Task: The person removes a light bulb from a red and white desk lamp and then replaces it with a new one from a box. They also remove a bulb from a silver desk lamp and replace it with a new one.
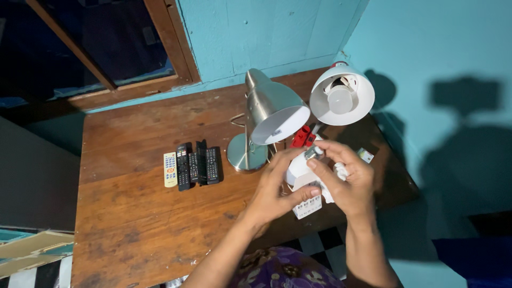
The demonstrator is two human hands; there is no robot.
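Right now both hands meet over the near right part of the wooden table [133, 213], with a white light bulb [300, 169] caught between them. The left hand [277, 192] cups the bulb's rounded white body from the left and below, fingers curled around it and the thumb laid across the front. The right hand [346, 181] comes in from the right, its thumb and forefinger pinched on the bulb's metal screw end [313, 153], the other fingers loosely folded over something white that I cannot make out. The bulb's long axis runs on a slant, the metal end pointing up and away from the person toward the lamps, the white body lower and nearer the left palm. Both forearms rise from the bottom edge and converge, wrists bent inward. Just beyond the hands, up and to the right, a white lamp shade [342, 93] tips its open mouth toward the camera, with what looks like a pale bulb or fitting inside. Left of it stands a brushed metal desk lamp [266, 114] on a round base. A small white box [308, 207] lies under the hands, something red [302, 137] sits behind them, and a row of remote controls [192, 166] lies well to the left.
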